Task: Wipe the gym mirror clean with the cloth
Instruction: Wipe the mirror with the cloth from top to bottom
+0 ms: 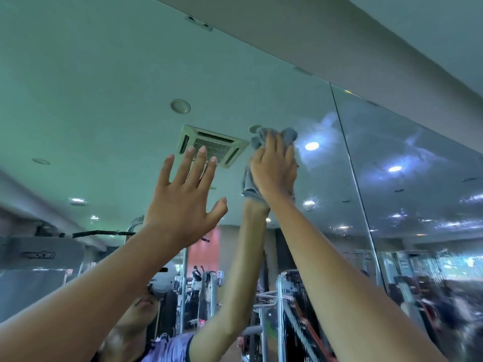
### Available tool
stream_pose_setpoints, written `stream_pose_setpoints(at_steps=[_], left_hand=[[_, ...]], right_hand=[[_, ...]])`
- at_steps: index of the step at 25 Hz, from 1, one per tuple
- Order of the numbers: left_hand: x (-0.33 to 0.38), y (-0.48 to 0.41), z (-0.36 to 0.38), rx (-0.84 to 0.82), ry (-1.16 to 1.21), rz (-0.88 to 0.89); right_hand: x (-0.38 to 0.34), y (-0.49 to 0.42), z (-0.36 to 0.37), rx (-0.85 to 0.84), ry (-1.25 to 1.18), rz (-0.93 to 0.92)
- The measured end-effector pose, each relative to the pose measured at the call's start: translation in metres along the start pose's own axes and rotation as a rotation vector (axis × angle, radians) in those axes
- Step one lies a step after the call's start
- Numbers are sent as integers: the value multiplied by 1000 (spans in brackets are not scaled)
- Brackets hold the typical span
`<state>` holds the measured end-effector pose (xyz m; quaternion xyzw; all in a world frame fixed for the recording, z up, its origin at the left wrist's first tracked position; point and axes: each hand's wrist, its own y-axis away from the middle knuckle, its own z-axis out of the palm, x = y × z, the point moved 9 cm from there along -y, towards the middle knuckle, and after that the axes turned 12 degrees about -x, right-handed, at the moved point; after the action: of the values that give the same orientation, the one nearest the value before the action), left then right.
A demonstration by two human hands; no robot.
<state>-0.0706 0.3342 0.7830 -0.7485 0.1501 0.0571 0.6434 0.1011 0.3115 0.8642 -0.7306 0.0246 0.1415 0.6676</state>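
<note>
Both forearms reach up; right hand [274, 168] presses the cloth [264, 138] flat against the mirror [392, 152], left hand [183, 194] spread empty beside it

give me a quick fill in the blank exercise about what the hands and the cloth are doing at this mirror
1. The right hand presses a grey ____ against the mirror.
2. The left hand is held up with its fingers ____ and holds nothing.
3. Reflected in the glass between the two hands is a square ceiling ____.
4. Smeary streaks show on the glass to the ____ of the cloth.

Missing words: cloth; spread; air vent; right
</note>
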Motion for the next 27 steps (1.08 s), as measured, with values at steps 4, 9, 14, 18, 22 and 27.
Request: stream_pose_setpoints(at_steps=[4,9,14,18,22,27], left_hand=[[1,4,1,-8,-20,-3],[0,6,2,9,4,-13],[1,7,0,24,8,-12],[2,14,2,6,-11,-12],[5,17,0,-14,17,1],[4,16,0,-31,28,-14]], right_hand=[[-5,77,15,-97,153,-670],[41,8,-3,-24,147,-298],[-17,36,11,-19,122,-263],[4,88,15,-186,244,-823],[19,4,-12,-20,149,-267],[-17,67,12,-38,166,-415]])
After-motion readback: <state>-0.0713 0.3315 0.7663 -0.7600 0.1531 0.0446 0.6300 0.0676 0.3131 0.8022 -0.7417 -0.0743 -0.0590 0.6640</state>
